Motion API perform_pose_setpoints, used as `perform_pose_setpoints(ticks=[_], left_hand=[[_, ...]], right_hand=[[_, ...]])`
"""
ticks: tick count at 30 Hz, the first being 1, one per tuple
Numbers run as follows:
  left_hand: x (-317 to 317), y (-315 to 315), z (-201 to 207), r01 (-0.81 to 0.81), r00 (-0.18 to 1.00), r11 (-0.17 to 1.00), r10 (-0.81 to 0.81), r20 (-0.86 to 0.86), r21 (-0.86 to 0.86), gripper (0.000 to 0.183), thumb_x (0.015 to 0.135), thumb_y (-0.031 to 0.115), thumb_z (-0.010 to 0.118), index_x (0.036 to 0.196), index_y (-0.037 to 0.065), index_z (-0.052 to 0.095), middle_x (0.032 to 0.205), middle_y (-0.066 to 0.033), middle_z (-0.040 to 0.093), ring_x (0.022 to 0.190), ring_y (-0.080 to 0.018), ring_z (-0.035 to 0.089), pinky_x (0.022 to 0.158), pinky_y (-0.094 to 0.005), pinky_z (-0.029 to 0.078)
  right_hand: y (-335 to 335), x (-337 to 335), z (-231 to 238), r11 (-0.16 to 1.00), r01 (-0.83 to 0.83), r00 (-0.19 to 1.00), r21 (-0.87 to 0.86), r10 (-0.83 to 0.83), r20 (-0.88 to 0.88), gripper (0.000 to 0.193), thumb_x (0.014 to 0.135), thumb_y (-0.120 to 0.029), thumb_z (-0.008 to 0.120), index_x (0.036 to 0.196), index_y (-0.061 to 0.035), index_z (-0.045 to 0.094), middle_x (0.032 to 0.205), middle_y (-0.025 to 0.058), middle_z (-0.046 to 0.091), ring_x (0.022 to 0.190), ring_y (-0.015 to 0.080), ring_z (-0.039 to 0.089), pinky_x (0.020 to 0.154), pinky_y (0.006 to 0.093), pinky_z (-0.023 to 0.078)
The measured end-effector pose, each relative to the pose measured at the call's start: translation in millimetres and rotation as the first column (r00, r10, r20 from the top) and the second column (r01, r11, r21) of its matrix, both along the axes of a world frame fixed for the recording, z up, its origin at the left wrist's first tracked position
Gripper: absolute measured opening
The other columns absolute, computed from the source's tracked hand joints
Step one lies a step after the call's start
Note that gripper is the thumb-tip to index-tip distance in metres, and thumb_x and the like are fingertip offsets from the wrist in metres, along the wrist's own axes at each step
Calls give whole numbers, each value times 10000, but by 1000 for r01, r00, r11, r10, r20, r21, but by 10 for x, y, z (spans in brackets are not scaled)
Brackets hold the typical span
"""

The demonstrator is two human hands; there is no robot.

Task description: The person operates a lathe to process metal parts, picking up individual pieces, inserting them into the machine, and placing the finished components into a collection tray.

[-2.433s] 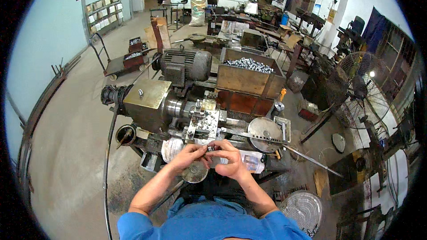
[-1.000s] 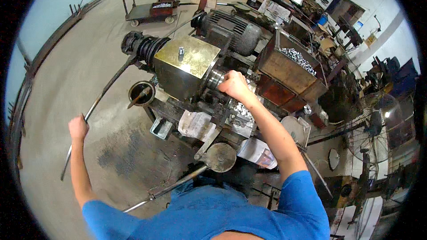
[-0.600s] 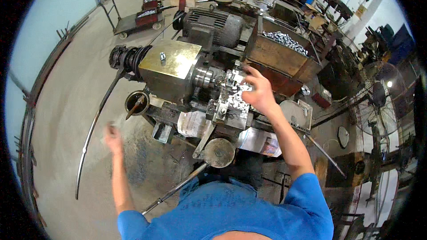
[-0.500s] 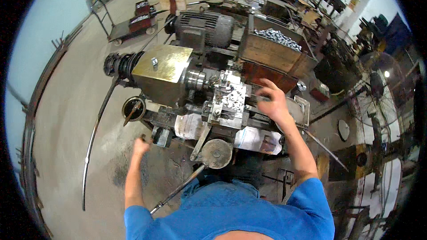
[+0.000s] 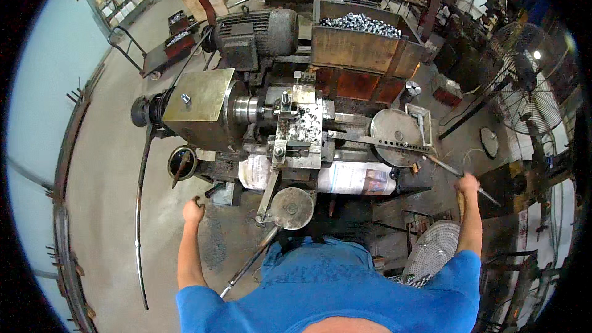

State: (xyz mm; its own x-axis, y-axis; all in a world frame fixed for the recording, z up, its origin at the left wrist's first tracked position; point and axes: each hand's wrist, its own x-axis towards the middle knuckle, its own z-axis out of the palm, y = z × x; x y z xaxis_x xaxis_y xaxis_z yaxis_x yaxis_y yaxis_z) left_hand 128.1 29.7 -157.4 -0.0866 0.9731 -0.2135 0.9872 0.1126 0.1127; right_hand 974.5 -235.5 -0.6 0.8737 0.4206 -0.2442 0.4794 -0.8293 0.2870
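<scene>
A metal lathe stands before me, its carriage (image 5: 300, 126) strewn with dark and shiny chips. The spindle chuck (image 5: 246, 110) sits left of it, beside a headstock with a yellowish cover (image 5: 198, 94). At the right, my right hand (image 5: 468, 184) is closed around a long metal lever (image 5: 445, 165), which runs out from a round steel disc (image 5: 394, 129). My left hand (image 5: 193, 210) is curled closed below the handwheel (image 5: 183, 163), near a small grey box (image 5: 226, 193); what its fingers hold, if anything, cannot be made out.
Behind the carriage a wooden bin (image 5: 354, 47) holds many small metal parts. A large motor (image 5: 256, 36) sits behind the headstock. In front are a second round weight (image 5: 292, 208) and its rod. A standing fan (image 5: 524, 80) is at right, a trolley (image 5: 163, 55) at far left.
My right hand has moved from beside the carriage, fingers loosely apart, rightward onto the lever. My left hand stays near the small box. The view has shifted.
</scene>
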Motion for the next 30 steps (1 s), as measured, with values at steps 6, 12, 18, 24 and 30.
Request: perform_pose_setpoints(ticks=[6, 12, 18, 24, 30], left_hand=[[-591, -463, -16, -129, 985, 958, 153, 75, -256, 349, 722, 233, 629, 1035, 80, 608, 829, -145, 652, 690, -249, 647, 702, -361, 503], [-563, -828, -261, -261, 876, 874, 393, 280, -411, 365, 716, 142, 624, 1047, -7, 586, 743, -169, 645, 517, -210, 633, 568, -317, 513], [-251, -539, -347, -150, 870, 941, 272, 412, -304, 336, 737, 126, 592, 1030, -38, 583, 745, -175, 640, 504, -213, 623, 543, -315, 508], [-158, -271, -381, -109, 883, 968, 199, 424, -228, 329, 724, 120, 602, 1015, -35, 594, 728, -179, 637, 515, -232, 625, 541, -325, 504], [29, -193, -75, -101, 920, 978, 161, 357, -182, 335, 715, 172, 633, 990, -19, 605, 745, -199, 633, 539, -224, 622, 560, -337, 502]], right_hand=[[-880, 17, -899, 918, -176, 954, 357, 70, 290, 366, 595, -197, 627, 905, -9, 571, 831, 181, 610, 820, 350, 580, 751, 425, 460], [-1152, -1641, -527, 906, -61, 988, 419, -5, 155, 383, 546, -234, 658, 856, -35, 554, 710, 202, 601, 673, 379, 593, 623, 466, 471], [-1158, -2129, -523, 902, -21, 995, 431, -23, 96, 460, 493, -255, 657, 873, -20, 549, 651, 205, 593, 625, 380, 588, 583, 477, 470], [-1182, -2154, -541, 915, 20, 999, 403, -34, 30, 458, 551, -291, 631, 938, -57, 557, 685, 210, 602, 666, 395, 589, 618, 485, 468], [-1202, -1518, -672, 957, -2, 993, 290, -33, 113, 449, 617, -336, 632, 967, -61, 573, 754, 164, 608, 685, 350, 596, 616, 449, 466]])
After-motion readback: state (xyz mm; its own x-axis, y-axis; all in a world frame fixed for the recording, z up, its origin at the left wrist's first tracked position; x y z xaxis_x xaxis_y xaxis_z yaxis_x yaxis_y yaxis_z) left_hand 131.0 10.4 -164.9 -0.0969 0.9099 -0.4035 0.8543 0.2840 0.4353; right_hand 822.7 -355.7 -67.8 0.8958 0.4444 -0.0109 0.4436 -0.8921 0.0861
